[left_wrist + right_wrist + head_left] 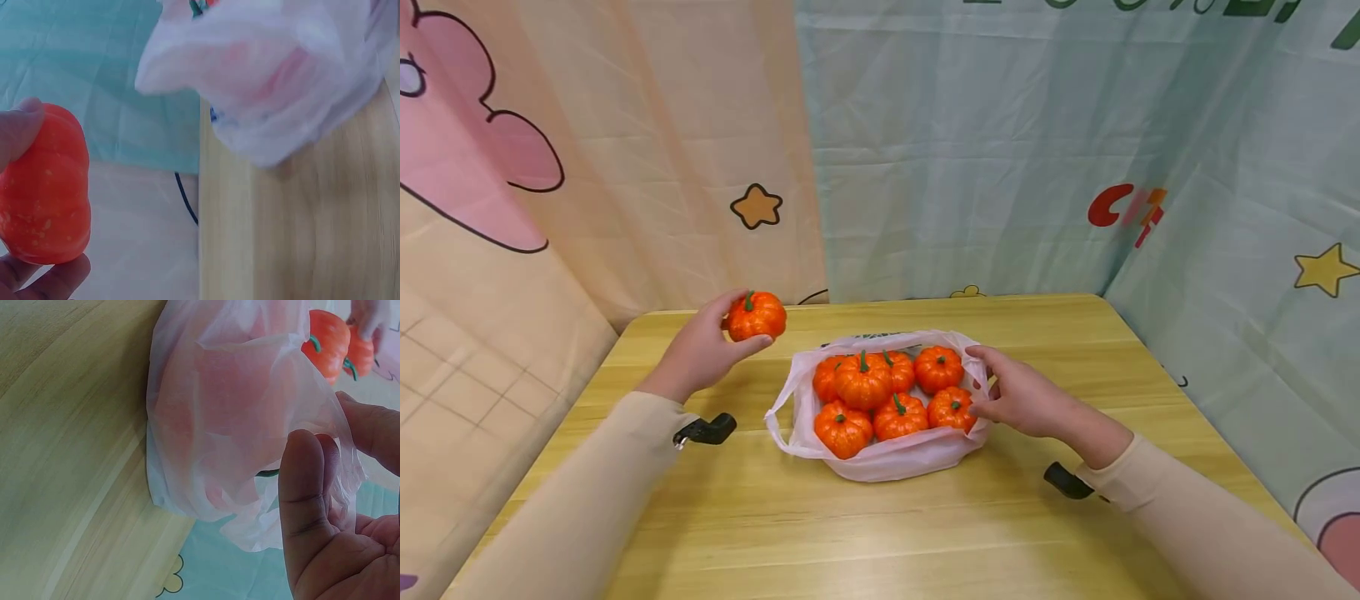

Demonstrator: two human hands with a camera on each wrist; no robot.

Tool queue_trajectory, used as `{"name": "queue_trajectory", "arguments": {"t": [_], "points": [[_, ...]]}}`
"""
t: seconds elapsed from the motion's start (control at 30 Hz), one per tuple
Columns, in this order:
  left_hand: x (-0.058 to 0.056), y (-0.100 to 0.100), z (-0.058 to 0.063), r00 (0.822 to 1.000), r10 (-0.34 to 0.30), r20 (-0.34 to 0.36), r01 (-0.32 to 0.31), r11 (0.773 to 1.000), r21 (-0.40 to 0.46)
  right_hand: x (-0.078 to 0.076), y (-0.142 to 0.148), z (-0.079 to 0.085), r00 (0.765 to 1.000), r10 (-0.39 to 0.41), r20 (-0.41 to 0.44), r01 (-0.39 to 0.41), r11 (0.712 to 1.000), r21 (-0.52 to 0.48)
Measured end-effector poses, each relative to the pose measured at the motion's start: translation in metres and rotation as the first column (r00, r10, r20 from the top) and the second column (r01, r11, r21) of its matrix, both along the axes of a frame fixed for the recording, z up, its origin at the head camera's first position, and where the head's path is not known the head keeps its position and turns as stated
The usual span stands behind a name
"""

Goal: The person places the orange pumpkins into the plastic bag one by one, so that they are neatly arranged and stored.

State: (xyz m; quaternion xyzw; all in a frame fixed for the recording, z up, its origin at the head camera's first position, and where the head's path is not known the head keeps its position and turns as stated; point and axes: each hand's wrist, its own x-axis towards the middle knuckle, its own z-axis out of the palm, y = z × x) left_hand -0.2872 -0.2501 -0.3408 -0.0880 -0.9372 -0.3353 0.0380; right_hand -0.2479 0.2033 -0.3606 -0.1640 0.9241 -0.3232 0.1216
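My left hand [706, 343] grips a small orange pumpkin [757, 316] with a green stem, held up left of the bag near the table's far edge. In the left wrist view the pumpkin [47, 187] sits between thumb and fingers. A thin whitish plastic bag [895, 467] stands open at mid-table with several more small pumpkins [842, 429] heaped inside. At the bag's right rim is my right hand [1030, 396], thumb on one side of the plastic and fingers on the other. The right wrist view shows the thumb [303, 494] against the bag [231, 419], pinching its edge.
The wooden table [880, 542] ends at the back close to a printed cloth curtain [955, 167], which also hangs along both sides. One loop handle [778, 417] of the bag sticks out on its left. Black wrist devices [707, 429] sit at both sleeves.
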Motion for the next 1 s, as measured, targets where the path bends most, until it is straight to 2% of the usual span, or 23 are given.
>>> {"name": "queue_trajectory", "arguments": {"t": [0.23, 0.5, 0.77, 0.87, 1.0], "points": [[0.005, 0.053, 0.011, 0.989, -0.132, -0.066, 0.133, 0.991, 0.011, 0.0, 0.001, 0.0, 1.0, 0.01, -0.024, -0.01, 1.0, 0.008], [0.013, 0.105, 0.019, 0.969, -0.233, -0.081, 0.235, 0.972, 0.016, 0.002, 0.002, 0.002, 1.0, 0.012, -0.024, -0.012, 1.0, -0.008], [0.013, 0.147, 0.016, 0.947, -0.317, -0.054, 0.316, 0.948, -0.027, 0.002, 0.002, 0.003, 1.0, 0.005, -0.022, -0.005, 1.0, -0.001], [0.013, 0.159, 0.012, 0.937, -0.348, -0.041, 0.345, 0.936, -0.065, 0.003, 0.002, 0.002, 1.0, 0.005, -0.025, -0.005, 1.0, 0.002], [0.012, 0.172, 0.006, 0.919, -0.388, -0.068, 0.376, 0.916, -0.14, 0.003, 0.003, 0.002, 1.0, 0.007, -0.028, -0.007, 1.0, -0.001]]}}
